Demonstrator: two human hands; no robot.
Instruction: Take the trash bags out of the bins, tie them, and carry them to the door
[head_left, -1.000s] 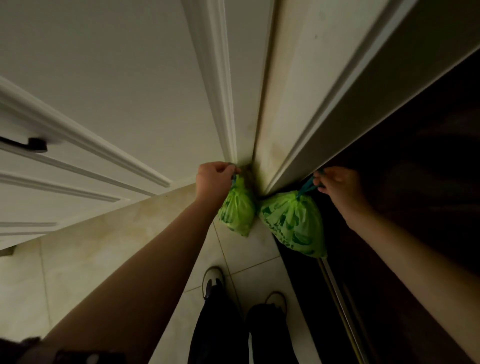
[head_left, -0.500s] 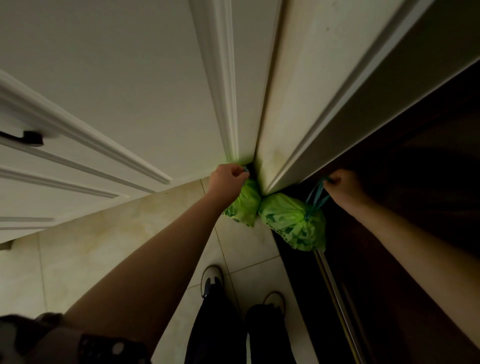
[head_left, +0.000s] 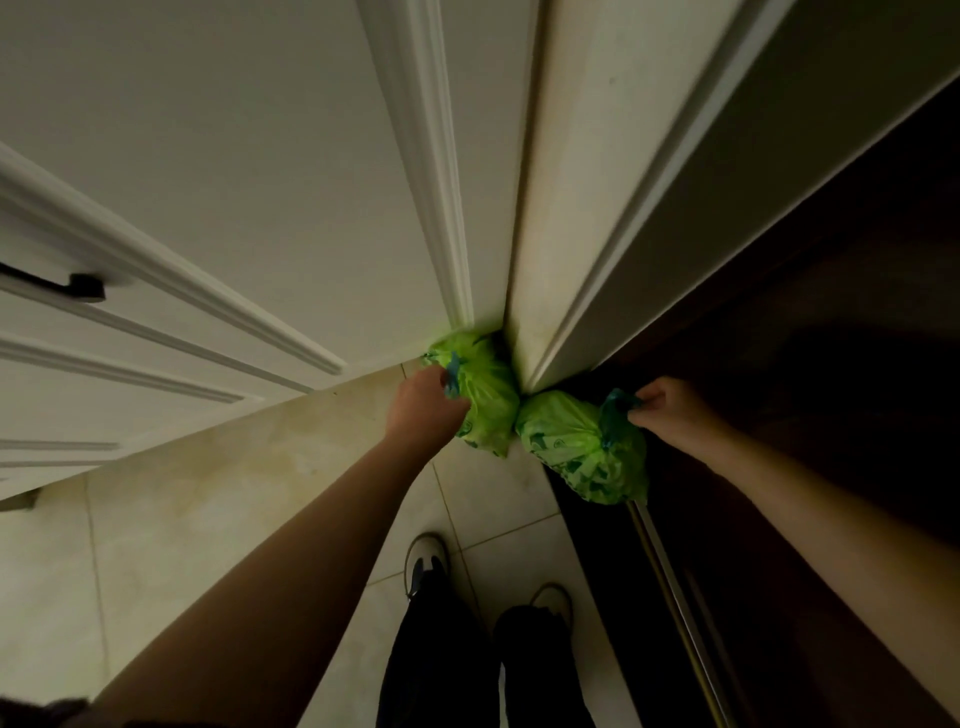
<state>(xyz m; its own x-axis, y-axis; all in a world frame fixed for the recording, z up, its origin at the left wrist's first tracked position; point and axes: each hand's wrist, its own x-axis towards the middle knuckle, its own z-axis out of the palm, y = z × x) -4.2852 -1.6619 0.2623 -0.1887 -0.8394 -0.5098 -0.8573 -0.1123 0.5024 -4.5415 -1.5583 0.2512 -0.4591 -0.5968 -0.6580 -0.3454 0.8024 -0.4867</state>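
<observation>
Both hands are clenched on blue ties: the left hand (head_left: 423, 410) grips the drawstring of the left bag (head_left: 485, 400), and the right hand (head_left: 667, 410) pinches the gathered blue tie of the right bag (head_left: 576, 452). Each bag is a small, bulging sack of thin, crinkled, bright green plastic with a darker green leaf-like print. Round marks show on both, but no writing on them can be read.

The left bag sits low in the corner where the white panelled door (head_left: 234, 182) meets the door frame (head_left: 561, 218), pressed against the frame's foot. The right bag lies just beside it, touching it, at the edge where the pale floor (head_left: 218, 493) gives way to a dark wooden surface (head_left: 831, 338). Whether either bag rests fully on the floor cannot be told.

A black handle (head_left: 78, 286) on the door is cut off by the left edge. The door has raised mouldings; the floor is glossy beige tile with thin grout lines. A metal strip (head_left: 675, 597) runs along the dark area, whose details are lost in shadow. Below, two light shoes (head_left: 426, 553) peek from dark trousers (head_left: 441, 649), the right shoe mostly covered. Both forearms are bare, and a dark sleeve is barely visible at the bottom left.
</observation>
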